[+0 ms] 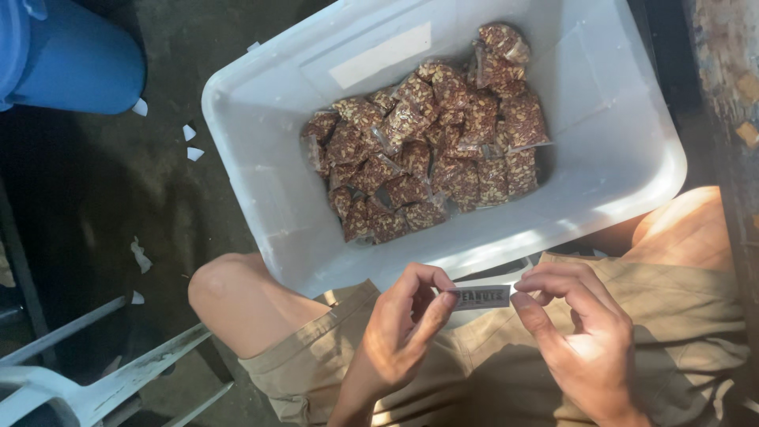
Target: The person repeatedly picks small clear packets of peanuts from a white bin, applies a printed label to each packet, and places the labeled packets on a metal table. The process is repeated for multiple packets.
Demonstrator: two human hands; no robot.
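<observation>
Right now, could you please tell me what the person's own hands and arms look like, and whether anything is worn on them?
Both the left hand and the right hand are bare: no gloves, rings, watch or bands show. No sleeves reach the forearms. The fingernails look short and plain. Below them, the person wears khaki shorts.

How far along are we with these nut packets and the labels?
Done: a pile of filled nut packets lies in the white tub. In hand: the left hand and right hand pinch a small label strip by its ends. Left: I cannot tell which packets carry labels.
</observation>
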